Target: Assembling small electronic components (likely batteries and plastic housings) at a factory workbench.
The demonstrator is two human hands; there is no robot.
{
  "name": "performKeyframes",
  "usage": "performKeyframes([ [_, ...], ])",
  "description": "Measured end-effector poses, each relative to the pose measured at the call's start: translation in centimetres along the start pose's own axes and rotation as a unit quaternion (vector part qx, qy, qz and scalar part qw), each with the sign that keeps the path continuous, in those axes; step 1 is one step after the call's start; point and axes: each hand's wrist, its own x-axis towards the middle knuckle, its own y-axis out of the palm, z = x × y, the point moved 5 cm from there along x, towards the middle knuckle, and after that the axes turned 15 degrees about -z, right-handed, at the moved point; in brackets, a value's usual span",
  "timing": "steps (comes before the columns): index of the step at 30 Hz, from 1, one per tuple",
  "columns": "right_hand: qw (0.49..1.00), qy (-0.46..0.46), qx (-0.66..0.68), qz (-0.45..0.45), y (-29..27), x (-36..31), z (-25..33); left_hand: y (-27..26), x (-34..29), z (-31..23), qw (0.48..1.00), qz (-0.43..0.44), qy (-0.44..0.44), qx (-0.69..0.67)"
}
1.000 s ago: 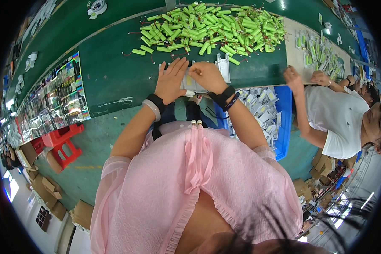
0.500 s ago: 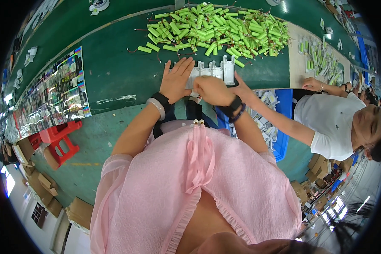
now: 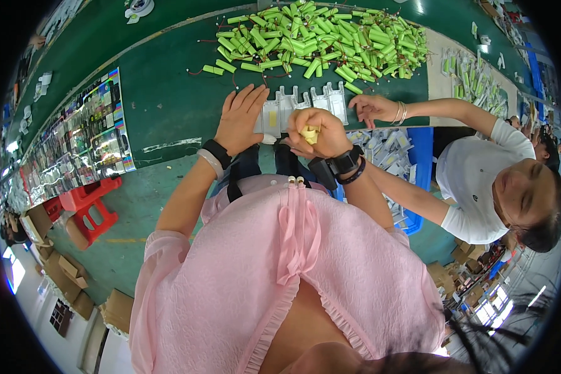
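Note:
My left hand [image 3: 242, 118] lies flat on the green table with its fingers stretched out, its edge against a row of whitish plastic casings [image 3: 287, 103]. On the leftmost casing a yellow rectangular patch [image 3: 272, 118] shows. My right hand [image 3: 324, 132] is curled at the table's near edge, in front of the casings. Between its fingers is a crumpled pale yellow strip [image 3: 310, 134], which looks like peeled backing paper. A small white piece [image 3: 268, 138] is near my left thumb.
Green cylindrical batteries [image 3: 318, 43] with wires are heaped beyond the casings. A co-worker's hand [image 3: 374, 110] rests right of the row; their other arm reaches beneath my right forearm. A blue bin [image 3: 422, 177] of casings stands below the table edge. Red stools [image 3: 93, 215] stand left.
My right hand has drawn back from the casings and turned, showing the yellow strip. My left hand has shifted left. The co-worker's far hand has come to the row's right end.

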Motion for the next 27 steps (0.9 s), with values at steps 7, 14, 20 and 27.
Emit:
performKeyframes([
  [7,0.965,-0.065,-0.17,-0.187,-0.3,1.5,0.9,0.0,-0.4,0.3,1.0,0.004,0.012,0.007],
  [14,0.521,-0.288,-0.773,-0.218,1.6,4.2,-0.1,0.4,-0.5,0.6,1.0,0.017,0.011,0.004],
  [20,0.491,-0.251,-0.811,-0.195,0.8,5.5,-0.4,0.5,-0.9,0.8,1.0,-0.013,0.009,-0.009],
  [27,0.424,-0.278,-0.859,-0.075,1.0,6.0,-0.3,0.8,-1.0,0.9,0.999,-0.027,0.017,-0.006],
])
